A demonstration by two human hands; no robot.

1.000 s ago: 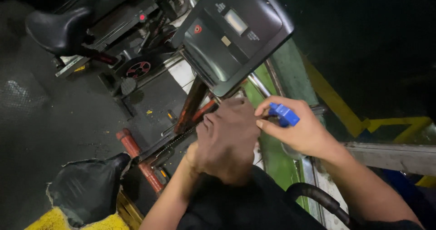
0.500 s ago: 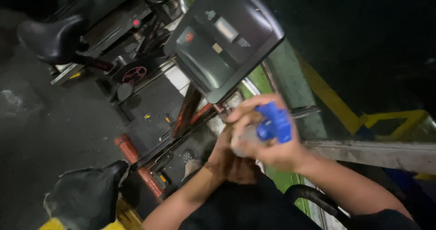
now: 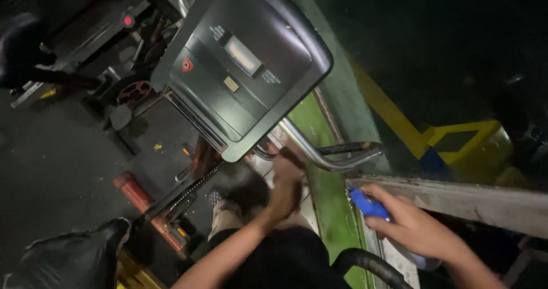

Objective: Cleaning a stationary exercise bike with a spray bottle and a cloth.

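Reaching up at frame centre, my left hand (image 3: 287,180) presses a brown cloth (image 3: 281,162) against the chrome handlebar (image 3: 319,155), right hand (image 3: 412,227) fingers clasping a blue-capped bottle (image 3: 370,205) lower right; loose clasp risks dropping it.

Gym repair shop: exercise bikes (image 3: 240,78), dismantled.

My left hand (image 3: 287,178) is hemmed in: the dark grey console panel with its small screen (image 3: 242,66) hangs just above it, and the curved chrome handlebar tube (image 3: 319,155) crosses to its right. My right hand (image 3: 414,226) has the pale metal rail (image 3: 474,200) close behind it; open dark floor (image 3: 63,169) lies left.
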